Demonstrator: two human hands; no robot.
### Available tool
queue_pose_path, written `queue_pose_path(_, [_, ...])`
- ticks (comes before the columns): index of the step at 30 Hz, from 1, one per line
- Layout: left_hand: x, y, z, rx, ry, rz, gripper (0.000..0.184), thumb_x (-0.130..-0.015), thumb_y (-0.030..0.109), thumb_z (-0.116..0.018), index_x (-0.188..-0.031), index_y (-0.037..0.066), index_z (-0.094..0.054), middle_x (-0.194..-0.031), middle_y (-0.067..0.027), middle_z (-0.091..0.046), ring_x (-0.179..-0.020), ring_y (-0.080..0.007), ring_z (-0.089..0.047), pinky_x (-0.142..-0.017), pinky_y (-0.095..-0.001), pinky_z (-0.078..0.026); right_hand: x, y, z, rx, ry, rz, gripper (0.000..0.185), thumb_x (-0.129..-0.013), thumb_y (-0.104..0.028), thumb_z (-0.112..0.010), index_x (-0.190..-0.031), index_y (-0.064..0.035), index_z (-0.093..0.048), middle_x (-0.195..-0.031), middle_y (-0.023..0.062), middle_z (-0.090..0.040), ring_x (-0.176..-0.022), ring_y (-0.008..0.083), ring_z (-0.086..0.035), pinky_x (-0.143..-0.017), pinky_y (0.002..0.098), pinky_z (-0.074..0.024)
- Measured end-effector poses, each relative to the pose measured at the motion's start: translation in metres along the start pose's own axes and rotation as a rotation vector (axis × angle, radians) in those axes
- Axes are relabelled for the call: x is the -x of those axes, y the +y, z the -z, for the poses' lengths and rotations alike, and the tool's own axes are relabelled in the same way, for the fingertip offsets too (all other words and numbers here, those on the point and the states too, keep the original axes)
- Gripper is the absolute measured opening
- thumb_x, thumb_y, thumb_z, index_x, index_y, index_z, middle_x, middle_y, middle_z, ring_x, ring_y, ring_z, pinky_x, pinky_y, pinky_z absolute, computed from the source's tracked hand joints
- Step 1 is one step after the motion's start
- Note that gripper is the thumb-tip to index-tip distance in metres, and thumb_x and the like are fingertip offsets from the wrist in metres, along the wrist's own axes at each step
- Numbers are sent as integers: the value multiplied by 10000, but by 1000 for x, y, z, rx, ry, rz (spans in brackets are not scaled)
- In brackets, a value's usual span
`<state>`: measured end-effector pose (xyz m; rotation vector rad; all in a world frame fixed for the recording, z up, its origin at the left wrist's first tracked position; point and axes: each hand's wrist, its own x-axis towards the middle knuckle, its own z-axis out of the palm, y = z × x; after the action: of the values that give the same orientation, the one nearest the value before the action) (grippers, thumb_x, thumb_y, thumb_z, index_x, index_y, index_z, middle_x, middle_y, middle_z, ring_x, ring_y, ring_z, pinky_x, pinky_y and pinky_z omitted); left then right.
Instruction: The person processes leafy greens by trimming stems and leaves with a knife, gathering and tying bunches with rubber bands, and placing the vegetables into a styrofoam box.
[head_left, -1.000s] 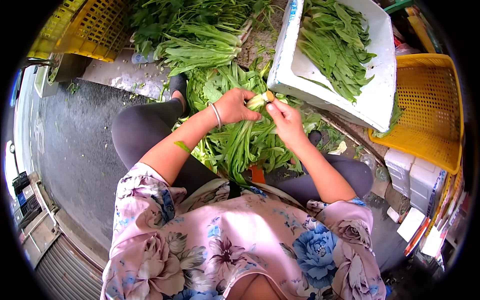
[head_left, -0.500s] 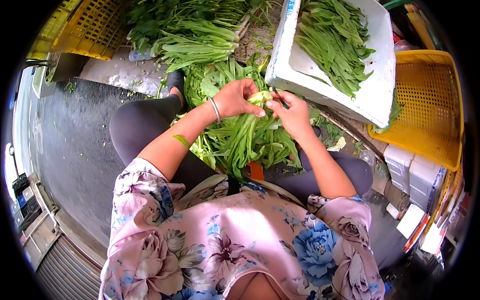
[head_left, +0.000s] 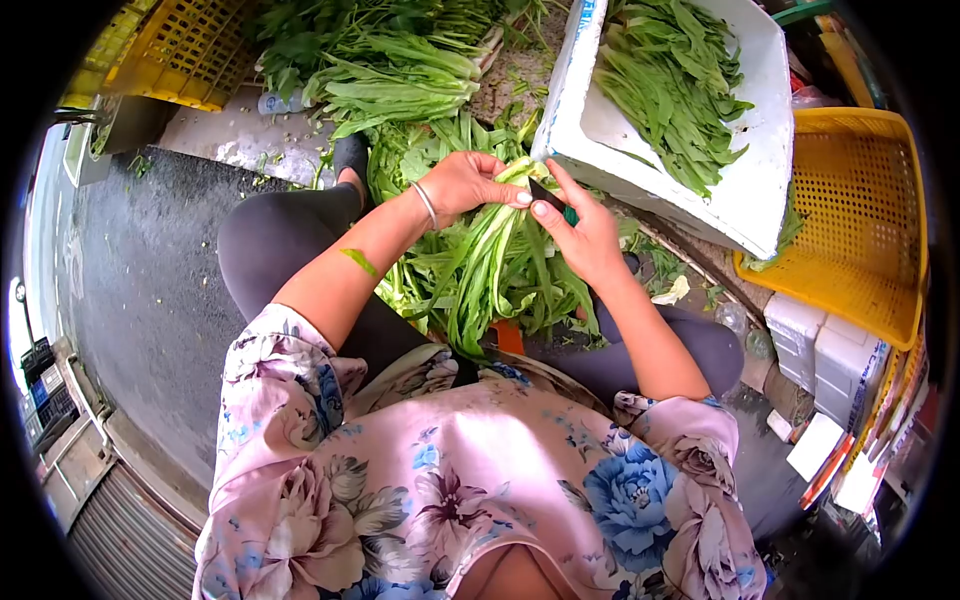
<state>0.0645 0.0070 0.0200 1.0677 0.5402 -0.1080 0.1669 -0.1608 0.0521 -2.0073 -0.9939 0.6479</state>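
Observation:
My left hand (head_left: 468, 190), with a bangle at the wrist, grips the stem end of a leafy green vegetable (head_left: 490, 250), whose long leaves hang down toward my lap. In my right hand (head_left: 583, 228) is a small knife (head_left: 546, 197) with a dark blade and a bit of green at the handle. The blade lies against the stem end, close to my left thumb. Loose leaves (head_left: 425, 165) are heaped beneath and around both hands. A narrow piece of leaf (head_left: 359, 262) sticks to my left forearm.
A white foam box (head_left: 640, 190) with greens stands ahead to the right, beside a yellow basket (head_left: 860, 200). Bunched greens (head_left: 400, 85) lie ahead, with another yellow crate (head_left: 190, 50) at the upper left. White boxes (head_left: 845, 370) are at the right.
The vegetable has tipped from lying crosswise to hanging leaves down. The knife blade has come into clear view at its stem end. Both hands have shifted slightly.

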Motion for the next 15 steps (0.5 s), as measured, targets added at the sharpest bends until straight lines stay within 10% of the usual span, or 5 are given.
queue_pose_path(15, [6, 9, -7, 3, -42, 106, 292, -616, 142, -800, -833, 14, -651, -757, -45, -644, -643, -95, -575, -613, -228, -474, -4, 25, -9, -7, 93, 173, 415, -827, -331, -582, -1182, -123, -531, -869, 121, -628, -755, 191, -610, -654, 283, -457])
